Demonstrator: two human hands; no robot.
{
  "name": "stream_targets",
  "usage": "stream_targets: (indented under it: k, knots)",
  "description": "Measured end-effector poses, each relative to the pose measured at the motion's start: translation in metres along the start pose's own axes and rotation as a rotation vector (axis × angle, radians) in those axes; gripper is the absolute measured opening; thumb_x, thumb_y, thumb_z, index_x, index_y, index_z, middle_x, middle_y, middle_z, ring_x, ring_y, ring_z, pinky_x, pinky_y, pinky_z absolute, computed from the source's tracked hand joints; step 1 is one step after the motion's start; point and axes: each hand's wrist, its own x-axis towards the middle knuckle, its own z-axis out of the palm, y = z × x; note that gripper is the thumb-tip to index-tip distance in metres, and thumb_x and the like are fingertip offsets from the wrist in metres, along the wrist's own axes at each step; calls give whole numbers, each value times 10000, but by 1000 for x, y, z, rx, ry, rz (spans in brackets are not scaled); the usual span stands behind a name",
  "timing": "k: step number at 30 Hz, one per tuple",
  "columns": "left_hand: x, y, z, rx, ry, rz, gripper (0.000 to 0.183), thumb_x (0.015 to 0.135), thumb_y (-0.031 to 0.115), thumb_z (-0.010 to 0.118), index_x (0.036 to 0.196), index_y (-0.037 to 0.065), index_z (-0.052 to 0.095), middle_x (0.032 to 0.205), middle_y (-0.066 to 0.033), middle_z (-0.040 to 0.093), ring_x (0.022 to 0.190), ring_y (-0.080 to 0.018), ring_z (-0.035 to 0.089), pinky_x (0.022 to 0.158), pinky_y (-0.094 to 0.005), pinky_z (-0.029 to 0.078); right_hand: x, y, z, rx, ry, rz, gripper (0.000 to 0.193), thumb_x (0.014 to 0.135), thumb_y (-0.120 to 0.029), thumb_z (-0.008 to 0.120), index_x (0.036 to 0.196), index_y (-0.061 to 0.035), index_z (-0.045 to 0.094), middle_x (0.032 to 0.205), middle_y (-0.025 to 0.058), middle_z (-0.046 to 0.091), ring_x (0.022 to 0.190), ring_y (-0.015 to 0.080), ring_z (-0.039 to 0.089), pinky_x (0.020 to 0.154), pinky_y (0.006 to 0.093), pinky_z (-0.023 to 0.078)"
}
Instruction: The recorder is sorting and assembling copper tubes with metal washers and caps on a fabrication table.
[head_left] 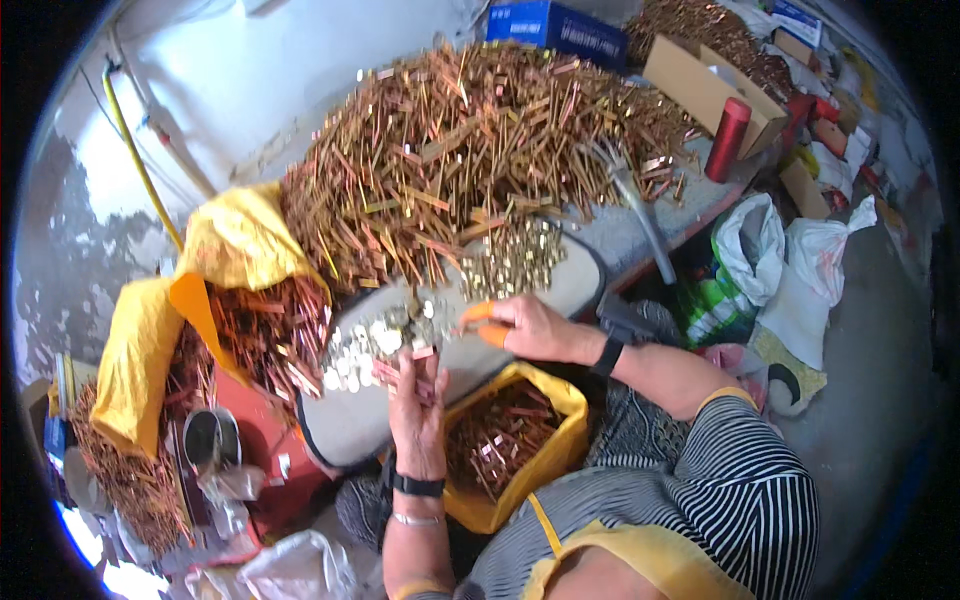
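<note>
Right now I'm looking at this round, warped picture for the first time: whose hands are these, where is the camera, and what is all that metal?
There is no machine here. A person works with two bare hands, and the single picture comes from a wide fisheye camera on their head, looking down, so straight edges bend near the rim. The forearms come in from below.

The left hand holds a small bunch of short copper-coloured metal strips. The right hand grips an orange-handled tool; its working end is hard to make out.

Both hands are over a grey oval work board, which carries silvery round metal pieces and small brass-coloured pieces. Behind it rises a big heap of copper strips. A yellow bag of copper strips sits under the hands.
</note>
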Motion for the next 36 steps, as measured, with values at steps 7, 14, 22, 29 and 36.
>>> stream_targets:
  k: [7, 14, 22, 29, 36]
  knots:
    - [-14, -12, 15, 3, -181, -18, 229, 902, 218, 612, 1096, 132, 525, 1035, -60, 624, 988, -223, 625, 750, -388, 546, -22, -24, -15, -12, -38, -28, 229, 843, -42, 568, 1052, -44, 662, 570, -23, 435, 545, 17, 389, 476, 210, 345]
    - [-16, -11, 7, 43, -192, 38, 213, 905, 222, 604, 1082, 129, 532, 1044, -70, 620, 979, -237, 631, 731, -376, 566, -19, -20, -2, -288, 13, -245, 227, 812, -57, 614, 1032, -19, 649, 684, 114, 541, 544, 189, 516, 495, 311, 411]
    - [-14, -48, 7, -218, -391, -117, 297, 927, 244, 573, 1177, 103, 499, 958, -3, 562, 861, -106, 568, 732, -267, 511, 2, -27, 59, -107, 124, -519, 589, 848, -405, 629, 1256, -2, 493, 1165, 145, 550, 992, 290, 570, 848, 397, 465]
    - [-88, 30, -50, -190, -127, 109, 360, 956, 272, 503, 1274, 105, 467, 852, 14, 543, 677, -76, 549, 480, -190, 440, 25, 37, 46, 216, 32, -62, 281, 964, -127, 437, 1190, -37, 578, 843, 25, 577, 748, 113, 556, 667, 242, 466]
    - [-195, 10, -119, -163, 84, 357, 337, 948, 309, 520, 1217, 109, 483, 732, 32, 487, 567, -36, 460, 431, -161, 335, 2, 36, 43, 355, -97, -65, 268, 974, -137, 448, 1188, -50, 585, 774, -5, 501, 662, 73, 466, 593, 227, 429]
